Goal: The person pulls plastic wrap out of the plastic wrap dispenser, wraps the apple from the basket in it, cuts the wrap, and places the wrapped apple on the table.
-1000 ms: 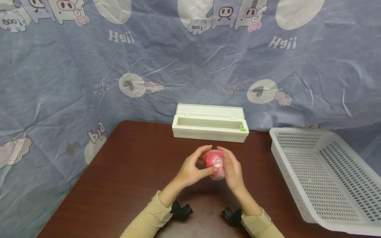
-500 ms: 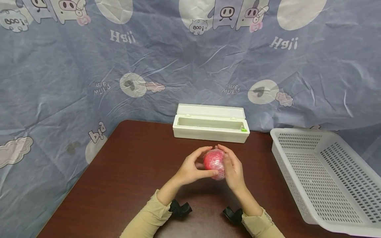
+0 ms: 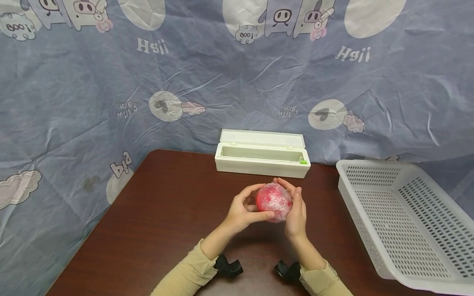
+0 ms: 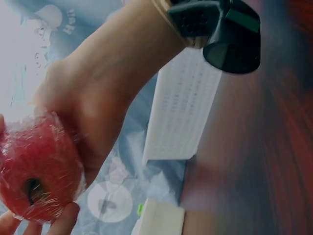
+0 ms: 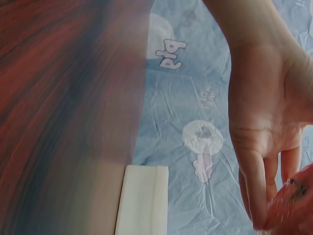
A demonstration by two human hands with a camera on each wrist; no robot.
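A red apple point(image 3: 274, 201) wrapped in clear, wrinkled plastic film is held up over the table between both hands. My left hand point(image 3: 240, 209) grips it from the left, thumb on the near side and fingers round the far side. My right hand point(image 3: 296, 213) cups its right side, fingers curving behind and thumb raised. In the left wrist view the stem hollow of the apple point(image 4: 44, 171) shows, with the right hand point(image 4: 93, 117) against the film. The right wrist view shows the left hand point(image 5: 264, 117) touching the apple point(image 5: 293, 205), which is partly cut off.
A long white box point(image 3: 262, 166) with its lid up and a green piece at one end stands at the back of the brown table point(image 3: 166, 205). On the right is a white perforated basket point(image 3: 355, 213). Patterned blue cloth point(image 3: 237, 82) hangs behind.
The apple has turned and shifted slightly right between the hands. My right hand has moved a little right, its thumb lifting off the film. The left hand has followed to the right.
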